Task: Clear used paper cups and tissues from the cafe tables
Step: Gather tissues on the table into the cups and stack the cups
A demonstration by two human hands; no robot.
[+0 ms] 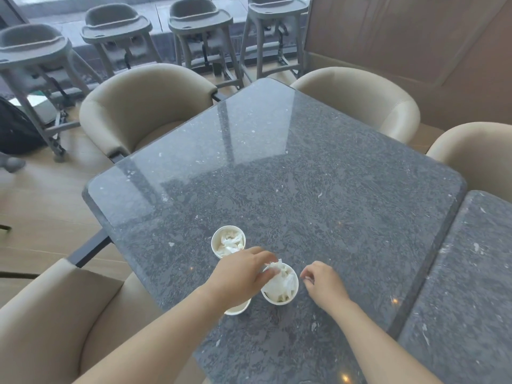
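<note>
Three white paper cups stand close together on the dark stone table [277,167]. The far cup [228,241] holds crumpled tissue. The near right cup [281,286] is stuffed with white tissue [279,281], and my left hand [241,275] pinches the top of that tissue at the cup's rim. A third cup [237,309] sits mostly hidden under my left wrist. My right hand [322,284] hovers just right of the near cup, fingers curled loosely and holding nothing.
Beige armchairs surround the table: one far left [144,106], one far right [360,101], one at the right edge [476,151], one near left [55,314]. A second stone table [465,286] abuts on the right. Grey high chairs [116,31] line the window.
</note>
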